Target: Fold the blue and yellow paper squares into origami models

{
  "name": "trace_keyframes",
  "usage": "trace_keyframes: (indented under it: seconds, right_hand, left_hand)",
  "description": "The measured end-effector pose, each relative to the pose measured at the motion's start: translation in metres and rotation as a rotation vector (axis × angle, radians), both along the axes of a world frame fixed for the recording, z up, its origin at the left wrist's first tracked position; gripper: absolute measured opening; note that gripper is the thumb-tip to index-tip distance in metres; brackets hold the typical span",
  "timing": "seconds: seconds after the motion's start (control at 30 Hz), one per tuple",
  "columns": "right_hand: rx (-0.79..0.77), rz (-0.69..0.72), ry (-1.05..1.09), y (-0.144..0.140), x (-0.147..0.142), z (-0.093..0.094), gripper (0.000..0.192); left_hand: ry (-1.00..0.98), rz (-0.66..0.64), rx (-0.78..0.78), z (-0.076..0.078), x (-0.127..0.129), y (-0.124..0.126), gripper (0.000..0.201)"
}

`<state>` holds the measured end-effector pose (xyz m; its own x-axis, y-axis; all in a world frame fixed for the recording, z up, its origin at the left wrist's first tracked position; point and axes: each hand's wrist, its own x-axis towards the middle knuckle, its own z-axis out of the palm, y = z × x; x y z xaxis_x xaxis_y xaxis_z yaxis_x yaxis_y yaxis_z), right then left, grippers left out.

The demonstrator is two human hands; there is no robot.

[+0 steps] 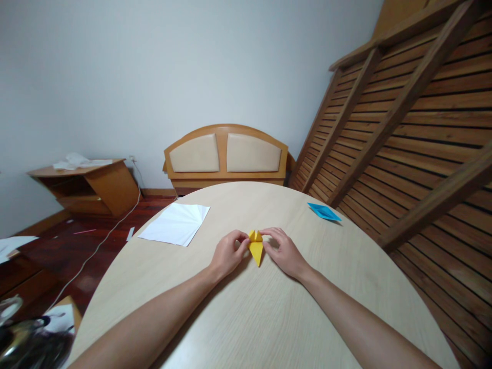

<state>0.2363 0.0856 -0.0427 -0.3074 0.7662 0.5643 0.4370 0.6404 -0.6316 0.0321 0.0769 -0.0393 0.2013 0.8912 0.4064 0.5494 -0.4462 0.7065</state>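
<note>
Between my two hands, near the middle of the round table, is a piece of folded yellow paper. Its lower part tapers to a point toward me, and two small flaps with a gap between them stand at its far end. My left hand pinches the paper's left edge between thumb and fingers. On the other side, my right hand has its thumb and fingertips at the right edge, closed on the paper. The fingertips partly cover both edges.
The round wooden table fills the foreground. White creased paper lies at its left, and a folded blue paper at its right. Beyond stand a headboard and a low cabinet. Wooden slats lean on the right.
</note>
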Motion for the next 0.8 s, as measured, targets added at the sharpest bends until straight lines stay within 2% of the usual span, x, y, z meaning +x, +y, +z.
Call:
trace_keyframes:
  seconds: [0.13, 0.27, 0.8]
  right_hand:
    - [0.091, -0.020, -0.005, -0.005, 0.000, 0.007, 0.038]
    - [0.188, 0.006, -0.048, -0.009, -0.002, 0.011, 0.041]
    - [0.210, -0.062, -0.085, -0.009, -0.002, 0.012, 0.022]
  left_hand:
    - [0.011, -0.009, 0.013, 0.001, 0.000, -0.001, 0.016]
    - [0.021, -0.024, 0.038, 0.000, 0.001, -0.001, 0.017]
    - [0.027, -0.052, 0.026, 0.003, 0.001, -0.004, 0.018]
